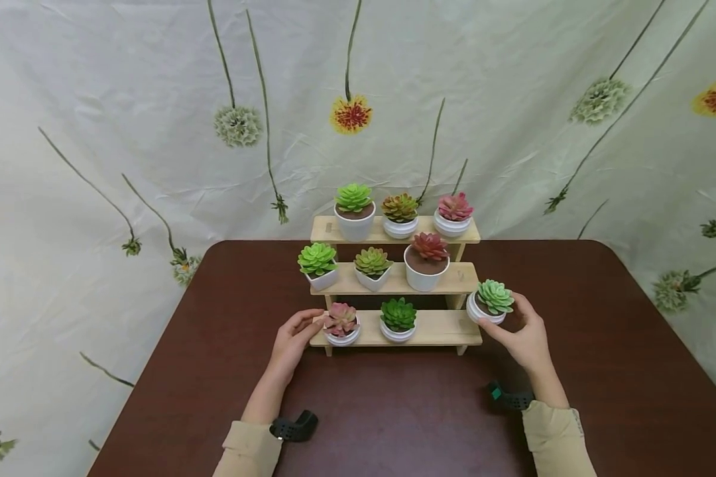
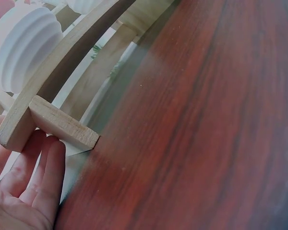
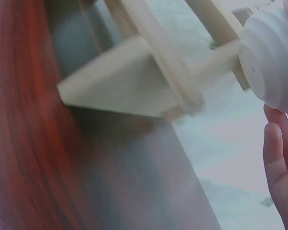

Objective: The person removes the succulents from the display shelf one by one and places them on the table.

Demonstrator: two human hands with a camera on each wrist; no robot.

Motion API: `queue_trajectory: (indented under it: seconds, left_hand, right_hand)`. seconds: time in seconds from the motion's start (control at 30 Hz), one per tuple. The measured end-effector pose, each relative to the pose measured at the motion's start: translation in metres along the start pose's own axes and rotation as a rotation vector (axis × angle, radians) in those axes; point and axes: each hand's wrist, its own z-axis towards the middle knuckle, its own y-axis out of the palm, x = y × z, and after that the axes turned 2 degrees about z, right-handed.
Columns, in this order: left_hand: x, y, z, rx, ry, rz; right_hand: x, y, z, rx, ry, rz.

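A three-tier wooden plant stand (image 1: 435,328) holds potted succulents. My left hand (image 1: 295,338) grips the left end of its bottom shelf, beside a pink succulent in a white pot (image 1: 342,324). In the left wrist view, the fingers (image 2: 50,175) lie against the end and underside of the shelf board. My right hand (image 1: 525,338) holds a mint-green succulent in a round white pot (image 1: 490,302) between thumb and fingers. That pot is tilted and raised off the bottom shelf's right end; its ridged underside shows in the right wrist view. A dark green succulent (image 1: 398,319) stands mid-shelf.
The middle tier bears a bright green succulent (image 1: 318,264), an olive one (image 1: 372,266) and a dark red one (image 1: 427,262). On the top tier are a green (image 1: 355,211), an orange-brown (image 1: 400,215) and a pink one (image 1: 453,213). A floral cloth (image 1: 155,79) hangs behind the brown table (image 1: 382,411).
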Motion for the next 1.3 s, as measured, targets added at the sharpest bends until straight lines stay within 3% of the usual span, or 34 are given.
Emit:
queue_trajectory:
  seconds: [0.07, 0.2, 0.43, 0.6, 0.93, 1.3]
  left_hand:
    - [-0.007, 0.000, 0.003, 0.007, 0.000, -0.007]
    - [-0.008, -0.001, 0.004, 0.006, 0.005, -0.020]
    - [-0.006, 0.000, 0.003, -0.002, -0.006, -0.044]
    - [-0.006, 0.001, 0.004, 0.008, -0.006, -0.040]
    - [-0.008, 0.001, 0.004, 0.010, -0.001, -0.032]
    - [-0.006, 0.002, 0.003, 0.011, -0.014, -0.016]
  right_hand:
    - [0.001, -0.004, 0.001, 0.027, 0.019, -0.008]
    - [0.009, -0.011, 0.002, 0.094, 0.060, -0.028]
    - [0.053, -0.015, 0.006, 0.212, 0.178, -0.072]
    - [0.071, -0.008, 0.006, 0.272, 0.173, -0.082]
    - [0.091, 0.005, 0.010, 0.319, 0.202, -0.040]
    - [0.102, 0.009, 0.023, 0.246, 0.263, -0.046]
